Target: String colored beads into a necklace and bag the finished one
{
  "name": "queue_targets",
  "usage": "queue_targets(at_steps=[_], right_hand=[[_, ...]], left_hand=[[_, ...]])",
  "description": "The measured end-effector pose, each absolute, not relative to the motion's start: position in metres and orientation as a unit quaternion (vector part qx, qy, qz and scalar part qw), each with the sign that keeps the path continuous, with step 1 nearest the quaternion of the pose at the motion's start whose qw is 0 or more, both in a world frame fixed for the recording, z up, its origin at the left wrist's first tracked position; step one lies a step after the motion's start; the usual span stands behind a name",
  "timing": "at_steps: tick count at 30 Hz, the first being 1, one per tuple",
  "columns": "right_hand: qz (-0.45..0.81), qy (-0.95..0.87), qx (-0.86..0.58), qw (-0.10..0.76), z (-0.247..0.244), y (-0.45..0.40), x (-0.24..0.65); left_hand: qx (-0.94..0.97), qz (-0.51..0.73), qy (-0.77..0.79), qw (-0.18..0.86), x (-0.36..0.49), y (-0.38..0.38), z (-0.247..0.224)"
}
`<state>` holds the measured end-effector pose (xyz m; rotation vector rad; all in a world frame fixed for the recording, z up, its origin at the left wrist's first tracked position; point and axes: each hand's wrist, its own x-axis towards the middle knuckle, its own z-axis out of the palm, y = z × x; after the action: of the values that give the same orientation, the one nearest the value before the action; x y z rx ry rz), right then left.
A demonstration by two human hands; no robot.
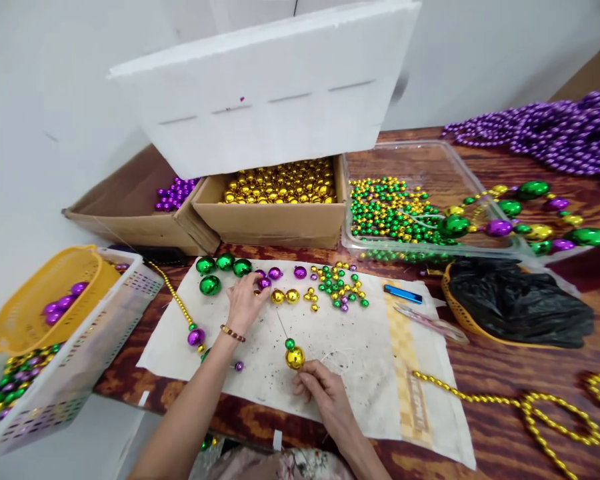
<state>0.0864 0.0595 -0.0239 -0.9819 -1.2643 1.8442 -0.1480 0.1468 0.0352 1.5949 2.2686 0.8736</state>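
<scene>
My left hand [245, 298], with a beaded bracelet at the wrist, reaches to the far side of the white cloth [180, 340]. Its fingers are closed on a purple bead [264, 283]. Green balls [210, 286] lie left of it, gold balls [292, 296] to its right. My right hand [316, 383] pinches the underside of a large gold ball [295, 358]. A small green bead [290, 344] sits on top of that ball, and a thin wire rises from it. Part of a strand with a purple ball [196, 337] passes under my left forearm.
Behind stand a box of gold beads [270, 223], a white foam board [280, 93] and a clear bin [410, 247]. Small beads [337, 283], a blue cutter [403, 294] and pliers [430, 321] lie right. Baskets [45, 300] stand left; a black-lined basket [515, 300] stands right.
</scene>
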Motion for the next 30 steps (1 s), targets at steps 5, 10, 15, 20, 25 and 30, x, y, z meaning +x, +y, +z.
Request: queue_targets(at_steps=[5, 10, 15, 20, 25, 30], right_hand=[[0.703, -0.496, -0.375, 0.345, -0.02, 0.061, 0.084], [0.676, -0.523, -0.379, 0.355, -0.018, 0.063, 0.082], [0.66, -0.535, -0.398, 0.348, -0.018, 0.064, 0.079], [0.661, -0.539, -0.391, 0.346, -0.016, 0.061, 0.074], [0.646, -0.562, -0.385, 0.344, -0.016, 0.06, 0.073], [0.638, -0.578, -0.382, 0.335, -0.015, 0.06, 0.071]], left_hand=[[0.476, 0.538, 0.617, 0.321, -0.142, 0.122, 0.059], [0.435, 0.598, 0.586, 0.332, -0.124, 0.098, 0.087], [0.466, 0.593, 0.583, 0.302, -0.114, 0.09, 0.098], [0.453, 0.614, 0.568, 0.309, -0.108, 0.087, 0.099], [0.469, 0.612, 0.576, 0.272, -0.108, 0.082, 0.1], [0.459, 0.608, 0.582, 0.285, -0.117, 0.079, 0.098]])
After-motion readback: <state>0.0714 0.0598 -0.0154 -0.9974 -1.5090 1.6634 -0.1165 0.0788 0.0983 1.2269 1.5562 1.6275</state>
